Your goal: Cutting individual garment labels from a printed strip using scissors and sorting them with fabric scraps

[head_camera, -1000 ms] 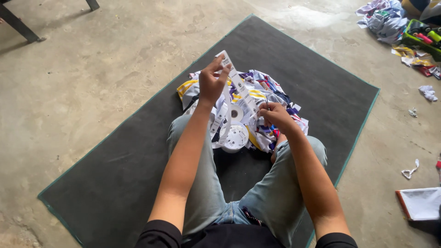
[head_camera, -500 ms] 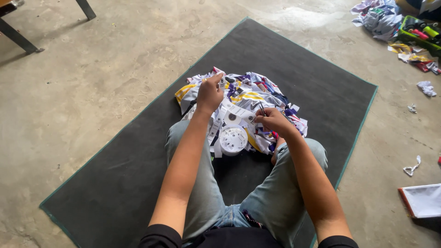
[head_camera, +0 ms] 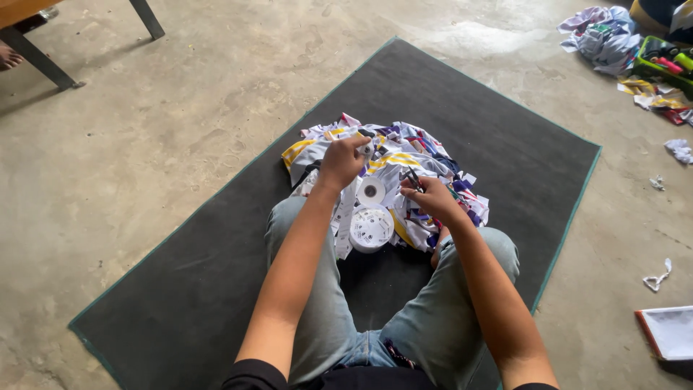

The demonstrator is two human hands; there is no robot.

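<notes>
Compared with a second before, the left hand (head_camera: 341, 160) had come down: back then it was holding a white strip up above the pile, and now it sat low over the heap, fingers curled and pinched around a small white piece at the top of that strip. The right hand (head_camera: 427, 196) had barely moved. It was closed around what looked like a small pair of scissors (head_camera: 411, 177), dark handles poking out by the thumb; I couldn't tell whether the blades were open.

The white strip (head_camera: 346, 213) hung from the left hand's pinch down toward the left knee, so its long axis ran roughly away from the person, top end at the fingers and bottom end near the jeans. Just beside it lay two white rolls, a small one (head_camera: 372, 191) and a bigger flat one (head_camera: 371, 228), both lying flat with their round faces up.

All of this sat on the pile of colourful scraps (head_camera: 404, 155), between the person's knees on a dark mat (head_camera: 180, 274). The forearms covered part of the pile's near edge. Off the mat, on the bare concrete, there was more scrap at the upper right (head_camera: 603, 32), a table leg (head_camera: 148, 18) at the upper left and a white sheet (head_camera: 668, 332) at the right edge.
</notes>
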